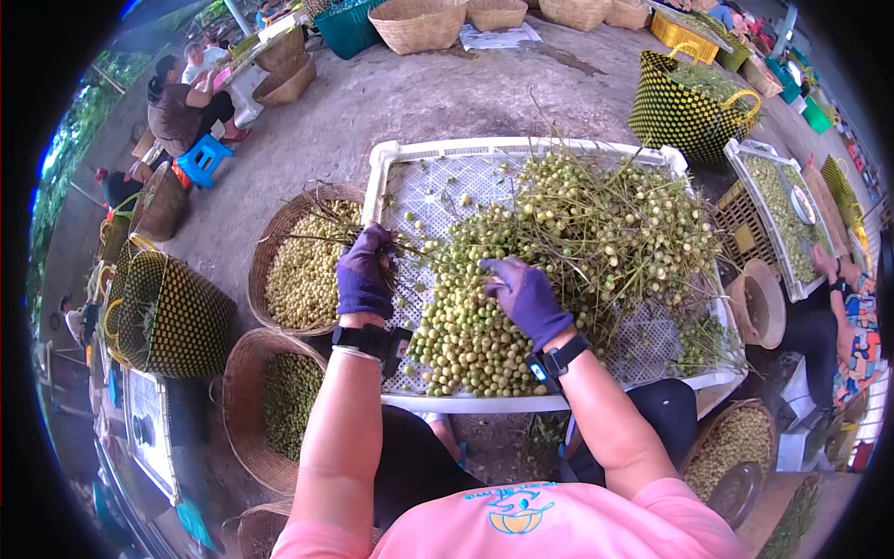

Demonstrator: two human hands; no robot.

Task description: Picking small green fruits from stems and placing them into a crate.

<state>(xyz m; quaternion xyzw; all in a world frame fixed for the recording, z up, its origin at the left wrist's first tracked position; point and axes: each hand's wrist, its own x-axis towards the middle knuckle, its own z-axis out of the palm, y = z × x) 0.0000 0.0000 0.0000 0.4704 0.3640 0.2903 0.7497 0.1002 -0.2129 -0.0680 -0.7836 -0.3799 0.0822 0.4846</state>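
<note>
My left hand point(365, 270), in a purple glove, is closed round a bunch of thin twiggy stems near the left side of a white mesh tray point(438, 177). My right hand point(523, 303), also gloved in purple, is over a heap of round green-yellow fruits point(466, 359), its fingers slightly bent and apart; any small fruit under them is hidden. Tangled stems with fruits on them point(624, 214) cover much of the tray's right half.
Baskets of fruit point(303, 265) point(293, 410) flank the tray on the left. A checked bag point(177, 326) stands farther left, another point(675, 107) behind. People point(172, 112) sit at upper left; a co-worker's arm point(843, 326) is at a second tray point(778, 205) on the right.
</note>
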